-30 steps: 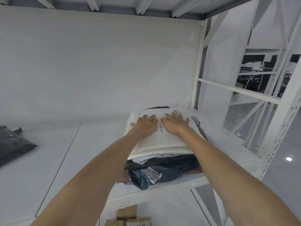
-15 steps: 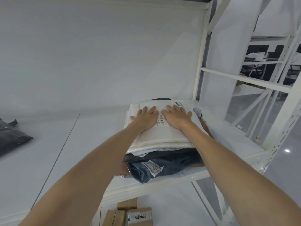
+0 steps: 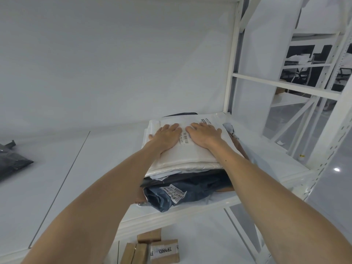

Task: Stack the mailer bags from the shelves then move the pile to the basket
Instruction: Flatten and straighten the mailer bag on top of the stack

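A pile of mailer bags (image 3: 182, 180) lies at the right end of a white shelf (image 3: 95, 168). White padded mailers are on top, dark blue and black bags underneath, a brown one at the bottom right. My left hand (image 3: 166, 137) and my right hand (image 3: 204, 135) rest flat, palms down and side by side, on the top white mailer (image 3: 188, 155). Neither hand grips anything. A printed label shows between my hands. One more dark mailer bag (image 3: 11, 161) lies apart at the shelf's far left. No basket is in view.
A white upright post (image 3: 230, 73) stands just behind the pile on the right. Brown cardboard boxes (image 3: 158, 248) sit on the level below. More white racking (image 3: 314, 92) fills the right side, with floor beyond it.
The hands stay pressed on the top mailer in the same place. The camera has tilted down and shifted slightly, so more of the lower boxes shows.
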